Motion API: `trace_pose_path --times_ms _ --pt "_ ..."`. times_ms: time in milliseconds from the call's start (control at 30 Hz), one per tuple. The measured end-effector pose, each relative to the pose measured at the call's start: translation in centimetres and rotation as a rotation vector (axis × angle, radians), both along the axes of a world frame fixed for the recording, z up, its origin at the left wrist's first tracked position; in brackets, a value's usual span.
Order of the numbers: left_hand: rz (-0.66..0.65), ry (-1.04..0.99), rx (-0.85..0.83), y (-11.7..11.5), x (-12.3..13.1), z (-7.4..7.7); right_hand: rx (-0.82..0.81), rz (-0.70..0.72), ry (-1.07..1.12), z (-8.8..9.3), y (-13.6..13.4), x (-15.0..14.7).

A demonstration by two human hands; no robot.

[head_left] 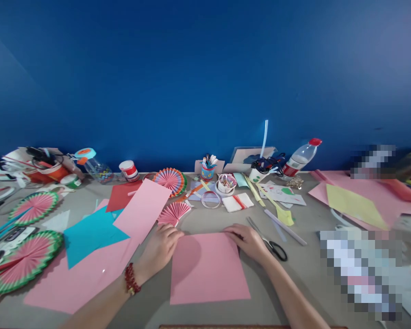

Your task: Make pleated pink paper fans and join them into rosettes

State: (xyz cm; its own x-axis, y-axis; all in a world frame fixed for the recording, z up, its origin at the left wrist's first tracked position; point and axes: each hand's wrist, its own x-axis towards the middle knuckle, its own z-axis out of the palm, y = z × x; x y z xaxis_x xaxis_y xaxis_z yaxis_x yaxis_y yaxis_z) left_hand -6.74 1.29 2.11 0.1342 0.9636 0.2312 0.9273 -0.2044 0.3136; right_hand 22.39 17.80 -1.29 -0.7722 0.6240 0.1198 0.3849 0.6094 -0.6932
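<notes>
A square sheet of pink paper (208, 274) lies flat on the grey table in front of me. My left hand (162, 246), with a red beaded bracelet at the wrist, has its fingers closed at the sheet's far left corner. At the far right corner, the fingers of my right hand (248, 240) are curled onto the edge of the paper. Black-handled scissors (276, 249) lie just right of that hand. Beyond my left hand sits a folded pink paper fan (174, 213).
Left are blue paper (89, 235), a pink strip (147, 205) and watermelon-coloured paper fans (30, 260). Along the blue wall stand a bead jar (97, 169), a glue tub (129, 171), a bowl (227, 183) and a tilted bottle (299, 157). Yellow paper (356, 205) lies right.
</notes>
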Motion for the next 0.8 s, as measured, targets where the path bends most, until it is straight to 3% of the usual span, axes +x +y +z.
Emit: trace_pose_path --times_ms 200,333,433,567,667,800 --pt "0.217 0.127 0.132 2.9 -1.6 -1.1 -0.023 0.005 -0.033 0.5 -0.1 0.0" --pt "0.247 0.207 0.113 5.0 -2.0 -1.8 -0.035 -0.014 -0.02 0.6 -0.2 -0.1" --pt "0.252 0.244 0.084 5.6 -1.9 -1.6 -0.043 -0.024 -0.009 0.6 -0.2 -0.1" --pt "0.239 0.245 0.059 5.6 -1.7 -0.1 -0.038 -0.023 -0.017 0.4 -0.1 -0.1" --pt "0.29 0.068 0.085 5.5 -2.2 1.3 -0.031 -0.015 -0.017 0.1 0.0 0.0" --pt "0.411 -0.56 0.144 5.1 -3.7 2.0 -0.03 -0.005 -0.016 0.0 0.0 0.1"
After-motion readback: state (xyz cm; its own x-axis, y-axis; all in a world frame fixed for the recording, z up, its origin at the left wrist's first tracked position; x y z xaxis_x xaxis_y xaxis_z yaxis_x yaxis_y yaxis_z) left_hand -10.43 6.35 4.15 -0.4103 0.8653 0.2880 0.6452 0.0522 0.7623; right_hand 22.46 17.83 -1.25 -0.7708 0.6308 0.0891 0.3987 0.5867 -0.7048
